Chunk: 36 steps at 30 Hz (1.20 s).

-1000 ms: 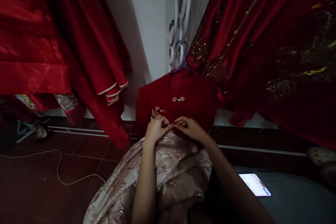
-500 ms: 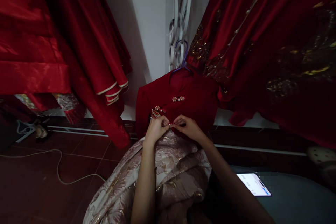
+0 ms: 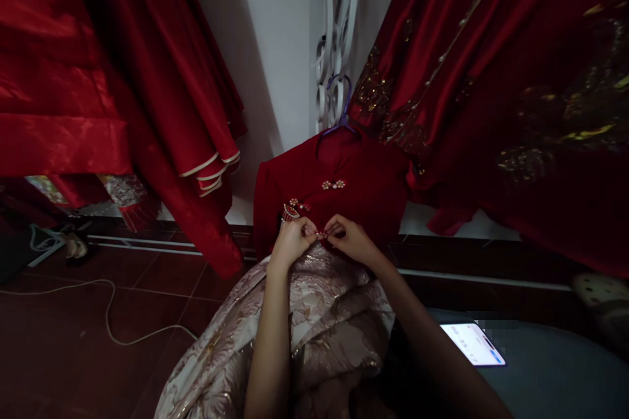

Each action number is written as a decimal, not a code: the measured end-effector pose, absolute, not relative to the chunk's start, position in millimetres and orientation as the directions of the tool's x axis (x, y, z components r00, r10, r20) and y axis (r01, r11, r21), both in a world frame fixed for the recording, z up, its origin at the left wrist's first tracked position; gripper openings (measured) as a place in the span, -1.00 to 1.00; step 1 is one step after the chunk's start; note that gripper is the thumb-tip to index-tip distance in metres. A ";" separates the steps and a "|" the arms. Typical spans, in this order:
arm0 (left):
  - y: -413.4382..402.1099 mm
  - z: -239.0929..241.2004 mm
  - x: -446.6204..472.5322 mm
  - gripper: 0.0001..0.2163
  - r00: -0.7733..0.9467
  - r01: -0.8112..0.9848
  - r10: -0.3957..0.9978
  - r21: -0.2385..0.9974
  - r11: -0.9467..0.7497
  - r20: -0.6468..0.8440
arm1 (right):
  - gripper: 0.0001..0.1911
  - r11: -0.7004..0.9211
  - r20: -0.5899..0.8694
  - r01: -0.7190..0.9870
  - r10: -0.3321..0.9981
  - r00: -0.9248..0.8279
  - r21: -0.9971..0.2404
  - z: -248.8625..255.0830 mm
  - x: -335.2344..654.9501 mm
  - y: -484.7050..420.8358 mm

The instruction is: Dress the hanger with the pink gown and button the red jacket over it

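A dark red jacket (image 3: pixel 363 193) hangs on a purple hanger (image 3: pixel 339 119) against the white wall, above a pale gold brocade skirt (image 3: pixel 319 334). Pearl clasps (image 3: pixel 333 184) run down its front. My left hand (image 3: pixel 291 241) and my right hand (image 3: pixel 352 239) meet at the lowest clasp (image 3: pixel 321 234), each pinching one side of it with closed fingers. A beaded tassel (image 3: pixel 291 211) hangs just above my left hand.
Red satin garments hang on the left (image 3: pixel 162 85) and embroidered ones on the right (image 3: pixel 491 78). A lit phone (image 3: pixel 472 343) lies on a grey seat (image 3: pixel 560 373) at lower right. A white cable (image 3: pixel 108 314) trails over the dark tiled floor.
My two hands have drawn slightly closer together at the clasp; the right hand has shifted a little left. Nothing else moved.
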<state>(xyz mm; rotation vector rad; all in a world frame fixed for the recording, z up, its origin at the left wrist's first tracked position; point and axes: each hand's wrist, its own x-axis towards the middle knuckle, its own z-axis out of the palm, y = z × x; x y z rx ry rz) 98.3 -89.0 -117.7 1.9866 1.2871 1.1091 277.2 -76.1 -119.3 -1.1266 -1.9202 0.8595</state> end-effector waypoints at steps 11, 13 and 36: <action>-89.1 -120.4 100.5 -0.86 0.244 0.288 0.935 0.902 -0.322 0.256 | -0.81 0.392 0.281 0.396 0.908 -0.311 -0.830 -121.0 273.1 -76.6; -89.2 -121.7 103.1 -0.86 0.279 0.210 0.934 0.935 -0.287 0.224 | -0.82 0.364 0.275 0.400 0.925 -0.264 -0.841 -125.9 273.3 -73.7; -72.4 -128.2 95.1 -0.77 -0.047 -0.599 0.996 0.800 0.030 -0.073 | -0.89 0.055 -0.071 0.211 0.835 -0.545 -0.976 -78.4 292.6 -95.6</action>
